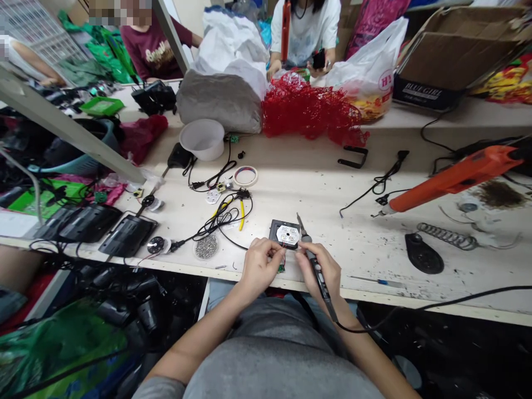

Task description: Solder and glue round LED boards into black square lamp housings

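Note:
My right hand [326, 271] is closed around a soldering iron [318, 271], its metal tip pointing up and away, beside a small black square housing [275, 231]. A white board [287, 235] with small parts on it lies in that housing. My left hand [260, 263] is at the housing's near edge, thumb and forefinger pinched together; what is between them is too small to tell. A thin red wire and a small green circuit board [281, 269] show just below, between the hands.
To the left lie a tangled black cable [211, 224], yellow-handled pliers [241, 215], a dish of small metal beads [206, 247] and a tape roll [245, 175]. An orange electric screwdriver [453, 180] hangs at right, near a coiled spring stand [446, 236]. Co-workers sit across.

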Demonstrator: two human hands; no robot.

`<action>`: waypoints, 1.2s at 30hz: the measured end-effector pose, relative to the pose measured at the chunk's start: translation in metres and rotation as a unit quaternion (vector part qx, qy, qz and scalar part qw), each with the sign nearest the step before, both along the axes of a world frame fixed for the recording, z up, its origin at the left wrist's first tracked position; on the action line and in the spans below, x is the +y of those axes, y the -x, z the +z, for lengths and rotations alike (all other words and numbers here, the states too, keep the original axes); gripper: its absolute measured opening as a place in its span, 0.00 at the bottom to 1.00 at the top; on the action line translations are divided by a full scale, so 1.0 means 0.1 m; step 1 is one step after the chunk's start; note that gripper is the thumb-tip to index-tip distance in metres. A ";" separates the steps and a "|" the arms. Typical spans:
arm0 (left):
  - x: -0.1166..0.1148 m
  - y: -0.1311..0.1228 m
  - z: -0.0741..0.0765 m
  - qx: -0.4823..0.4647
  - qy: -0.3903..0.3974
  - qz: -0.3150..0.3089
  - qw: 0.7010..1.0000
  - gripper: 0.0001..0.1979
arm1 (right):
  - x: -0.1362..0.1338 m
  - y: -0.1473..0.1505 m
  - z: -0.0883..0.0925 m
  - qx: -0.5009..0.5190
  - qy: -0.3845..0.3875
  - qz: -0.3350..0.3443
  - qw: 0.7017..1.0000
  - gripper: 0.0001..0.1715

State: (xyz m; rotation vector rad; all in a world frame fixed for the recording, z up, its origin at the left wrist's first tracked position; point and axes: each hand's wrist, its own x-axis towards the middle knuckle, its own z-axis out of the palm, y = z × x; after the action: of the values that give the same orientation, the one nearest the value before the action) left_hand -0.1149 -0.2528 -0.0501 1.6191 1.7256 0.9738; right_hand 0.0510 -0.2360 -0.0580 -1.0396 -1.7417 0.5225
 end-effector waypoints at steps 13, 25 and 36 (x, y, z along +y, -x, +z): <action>0.18 -0.11 0.15 0.126 0.087 0.037 0.987 0.09 | -0.18 -0.50 0.32 -0.007 -0.008 0.050 0.999 0.20; 0.27 -0.09 0.20 0.122 0.118 0.034 0.985 0.08 | -0.17 -0.39 0.16 -0.008 0.032 0.054 0.998 0.13; 0.15 -0.04 0.00 0.089 -0.103 -0.019 0.990 0.06 | -0.12 -0.34 0.08 -0.011 0.020 0.082 0.996 0.16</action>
State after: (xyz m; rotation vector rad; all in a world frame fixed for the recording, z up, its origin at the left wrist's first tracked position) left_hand -0.1110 -0.2381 -0.0498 1.9158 1.7487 1.0457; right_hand 0.0854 -0.2483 -0.0503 -0.9379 -1.8530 0.6523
